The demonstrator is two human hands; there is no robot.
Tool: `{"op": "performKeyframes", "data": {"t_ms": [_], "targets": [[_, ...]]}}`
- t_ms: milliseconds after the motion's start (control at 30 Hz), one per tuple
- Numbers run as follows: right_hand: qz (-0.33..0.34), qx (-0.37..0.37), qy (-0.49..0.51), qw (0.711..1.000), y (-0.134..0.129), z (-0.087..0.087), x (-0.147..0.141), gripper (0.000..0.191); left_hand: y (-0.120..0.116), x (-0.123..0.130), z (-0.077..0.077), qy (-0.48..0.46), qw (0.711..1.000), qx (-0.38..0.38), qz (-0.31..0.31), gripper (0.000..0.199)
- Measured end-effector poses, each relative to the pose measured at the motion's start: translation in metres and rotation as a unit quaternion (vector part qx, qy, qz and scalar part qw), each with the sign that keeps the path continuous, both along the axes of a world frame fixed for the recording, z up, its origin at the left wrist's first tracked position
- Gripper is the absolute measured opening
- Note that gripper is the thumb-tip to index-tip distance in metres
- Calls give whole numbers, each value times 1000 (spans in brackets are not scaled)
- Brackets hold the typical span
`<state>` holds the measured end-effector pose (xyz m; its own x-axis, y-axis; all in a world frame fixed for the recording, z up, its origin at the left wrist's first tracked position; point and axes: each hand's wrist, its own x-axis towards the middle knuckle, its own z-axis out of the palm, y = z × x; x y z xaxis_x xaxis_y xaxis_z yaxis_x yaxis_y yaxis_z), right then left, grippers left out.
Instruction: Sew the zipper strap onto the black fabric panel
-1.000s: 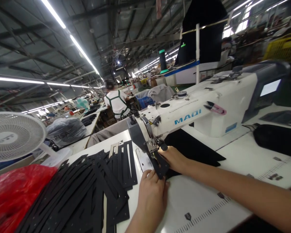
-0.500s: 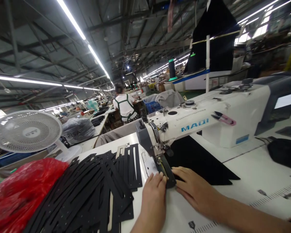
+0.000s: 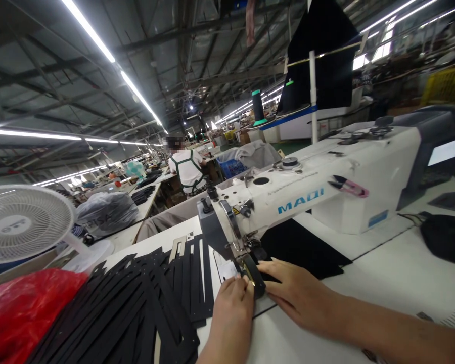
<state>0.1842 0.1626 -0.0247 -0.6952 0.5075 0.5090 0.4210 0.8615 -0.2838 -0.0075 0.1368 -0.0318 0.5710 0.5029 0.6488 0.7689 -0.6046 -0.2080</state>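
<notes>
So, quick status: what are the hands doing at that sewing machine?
Left hand and right hand flat, pressing black piece under needle. Stack of black cut pieces lies left, clear.

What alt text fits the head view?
Both hands, left hand and right hand, press a small black piece under the needle of a white sewing machine. Black cut strips lie stacked left.

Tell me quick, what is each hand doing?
Left hand: fingers pressing the black piece at the needle.
Right hand: open, flat on the same piece.
</notes>
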Motion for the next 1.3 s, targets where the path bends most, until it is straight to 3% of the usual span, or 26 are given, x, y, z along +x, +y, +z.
{"op": "performKeyframes", "data": {"t_ms": [200, 333, 467, 600, 700, 1000, 1300], "targets": [[-23, 37, 56, 997, 4, 0, 1, 19, -5, -7, -3, -88, 993, -24, 69, 34], [-52, 118, 112, 985, -1, -3, -3, 26, -13, -8, 2, -51, 998, 5, 34, 30], [-30, 192, 79, 978, 2, -22, -16, 33, -11, -7, 9, 7, 999, 37, -2, 34], [-59, 163, 44, 984, 7, -38, -24, 31, -9, -5, 15, 35, 999, 28, -12, 37], [-57, 147, 35, 987, 10, -41, -25, 32, -9, -6, 19, 50, 999, 10, -12, 38], [-30, 93, 5, 995, 27, -22, -25, 24, 8, -11, 20, 71, 997, -26, 5, 30], [-16, 73, 32, 997, 27, -14, -26, 27, 10, -12, 16, 61, 997, -40, 26, 27]]}}
